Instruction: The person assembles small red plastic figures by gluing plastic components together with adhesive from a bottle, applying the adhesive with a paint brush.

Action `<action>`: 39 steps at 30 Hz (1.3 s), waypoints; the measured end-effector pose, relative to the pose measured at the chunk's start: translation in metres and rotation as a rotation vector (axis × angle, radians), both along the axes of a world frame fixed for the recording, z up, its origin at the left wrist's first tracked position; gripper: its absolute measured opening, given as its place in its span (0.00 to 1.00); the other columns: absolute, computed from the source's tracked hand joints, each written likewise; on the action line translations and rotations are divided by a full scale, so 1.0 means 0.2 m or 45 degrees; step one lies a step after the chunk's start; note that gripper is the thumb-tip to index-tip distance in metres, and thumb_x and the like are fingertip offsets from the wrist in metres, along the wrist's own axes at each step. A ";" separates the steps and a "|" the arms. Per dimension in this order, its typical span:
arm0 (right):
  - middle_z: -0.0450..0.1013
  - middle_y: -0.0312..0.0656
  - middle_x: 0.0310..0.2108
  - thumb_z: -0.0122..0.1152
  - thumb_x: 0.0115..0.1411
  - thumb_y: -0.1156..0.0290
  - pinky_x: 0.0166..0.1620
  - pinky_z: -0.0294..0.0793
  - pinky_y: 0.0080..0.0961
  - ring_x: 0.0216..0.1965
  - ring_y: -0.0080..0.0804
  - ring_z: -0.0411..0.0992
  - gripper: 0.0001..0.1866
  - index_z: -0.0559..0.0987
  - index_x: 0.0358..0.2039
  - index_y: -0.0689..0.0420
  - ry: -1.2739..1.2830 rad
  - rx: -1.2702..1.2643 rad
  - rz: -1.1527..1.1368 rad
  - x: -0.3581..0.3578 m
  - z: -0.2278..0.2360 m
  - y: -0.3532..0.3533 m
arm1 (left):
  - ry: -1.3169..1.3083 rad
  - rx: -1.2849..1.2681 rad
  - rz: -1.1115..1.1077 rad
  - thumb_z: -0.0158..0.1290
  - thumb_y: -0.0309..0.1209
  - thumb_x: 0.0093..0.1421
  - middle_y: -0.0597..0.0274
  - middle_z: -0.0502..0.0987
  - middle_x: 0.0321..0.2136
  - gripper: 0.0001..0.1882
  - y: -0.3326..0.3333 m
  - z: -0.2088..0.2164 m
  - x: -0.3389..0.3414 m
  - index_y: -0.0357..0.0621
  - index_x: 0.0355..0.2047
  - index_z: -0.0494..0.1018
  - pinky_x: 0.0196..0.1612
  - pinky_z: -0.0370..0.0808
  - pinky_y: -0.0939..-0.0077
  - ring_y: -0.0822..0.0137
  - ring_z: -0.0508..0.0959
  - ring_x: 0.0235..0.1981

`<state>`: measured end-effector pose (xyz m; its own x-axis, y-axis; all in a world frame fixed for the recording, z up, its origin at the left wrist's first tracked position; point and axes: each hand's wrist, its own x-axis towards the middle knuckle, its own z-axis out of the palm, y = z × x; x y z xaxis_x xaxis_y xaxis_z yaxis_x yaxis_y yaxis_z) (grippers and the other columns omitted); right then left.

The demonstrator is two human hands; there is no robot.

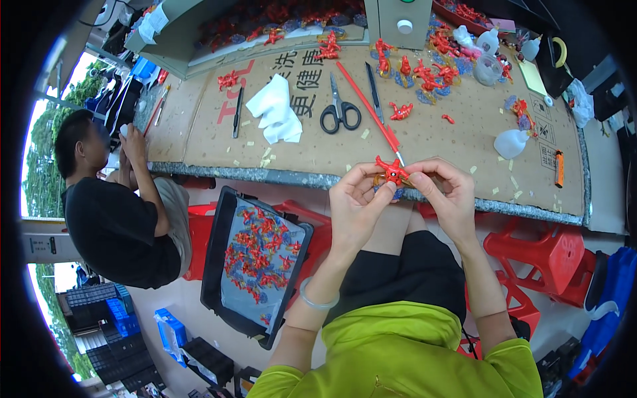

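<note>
Between both hands, just over the table's near edge, I hold a small red figurine (393, 171) with yellowish and blue parts at its lower end. My left hand (358, 202) pinches it from the left with thumb and fingers. From the right, my right hand (446, 192) grips its side, thumb against it. A red-handled brush or pen-like tool (371, 106) lies on the table with its tip right behind the figurine. Farther left rest black-handled scissors (340, 113), a dark knife-like tool (374, 91) and a crumpled white cloth (275, 109).
More red figurines (424, 76) stand at the back right, near white squeeze bottles (511, 142) and an orange cutter (559, 169). A black tray (222, 265) full of figurines sits below the table, left of me. Another person (119, 205) sits at left; red stools (534, 252) stand at right.
</note>
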<state>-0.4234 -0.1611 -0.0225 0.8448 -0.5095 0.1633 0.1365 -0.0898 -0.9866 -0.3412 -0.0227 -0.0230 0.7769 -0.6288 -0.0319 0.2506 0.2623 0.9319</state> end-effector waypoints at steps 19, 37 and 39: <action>0.72 0.39 0.25 0.56 0.59 0.74 0.29 0.66 0.17 0.26 0.19 0.68 0.08 0.78 0.28 0.66 -0.065 -0.052 -0.064 0.28 -0.01 -0.08 | 0.383 -0.088 -0.169 0.50 0.20 0.55 0.55 0.78 0.35 0.12 -0.09 -0.02 0.27 0.30 0.40 0.71 0.24 0.70 0.86 0.70 0.79 0.30; 0.72 0.37 0.30 0.48 0.66 0.66 0.37 0.68 0.18 0.32 0.21 0.69 0.13 0.76 0.36 0.63 0.091 -0.078 -0.116 0.24 -0.13 -0.10 | -0.409 -0.308 -0.058 0.46 0.17 0.55 0.62 0.70 0.35 0.09 -0.11 -0.07 0.23 0.39 0.36 0.69 0.25 0.79 0.80 0.74 0.77 0.29; 0.73 0.43 0.38 0.50 0.65 0.65 0.45 0.70 0.24 0.39 0.29 0.71 0.13 0.73 0.44 0.62 0.122 0.203 0.059 0.19 -0.21 -0.19 | -0.150 -0.324 -0.178 0.45 0.15 0.52 0.63 0.68 0.33 0.09 -0.06 -0.03 0.20 0.38 0.34 0.68 0.22 0.77 0.83 0.75 0.77 0.25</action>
<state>-0.3855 -0.1982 -0.0637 0.8759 -0.4824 0.0015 0.0418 0.0727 -0.9965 -0.3017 -0.0348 -0.0297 0.6714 -0.7060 0.2253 0.1945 0.4613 0.8657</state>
